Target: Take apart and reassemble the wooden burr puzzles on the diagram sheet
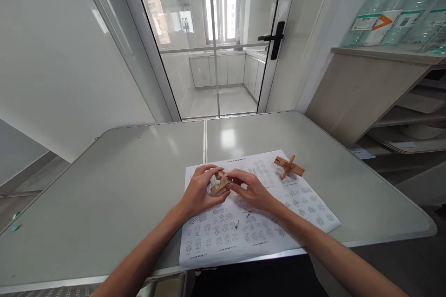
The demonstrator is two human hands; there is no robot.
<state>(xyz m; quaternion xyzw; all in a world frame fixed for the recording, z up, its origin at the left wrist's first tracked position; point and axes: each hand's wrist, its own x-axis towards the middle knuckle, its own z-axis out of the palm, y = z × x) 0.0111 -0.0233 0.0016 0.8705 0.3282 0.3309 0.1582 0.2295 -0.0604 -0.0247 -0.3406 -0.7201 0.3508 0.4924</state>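
Note:
Small notched wooden puzzle pieces (219, 187) are held between my two hands, just above a printed sheet. My left hand (201, 190) curls round them from the left, its thumb and fingers gripping the wood. From the right, the thumb and fingertips of my right hand (249, 189) pinch a piece at the near end. How the pieces fit together is partly hidden by my fingers. Beneath both hands lies the white sheet (223, 253), printed with rows of small line diagrams and a few handwritten marks. Several more wooden pieces (290, 166) lie crossed over one another at its upper right.
The grey table (146, 171) has a seam across its far half. Beyond it stands a glass door with a black handle (277, 39). At the right, a wooden shelf (369, 69) carries several clear plastic bottles (400, 23). Green scraps (16, 228) lie at the far left.

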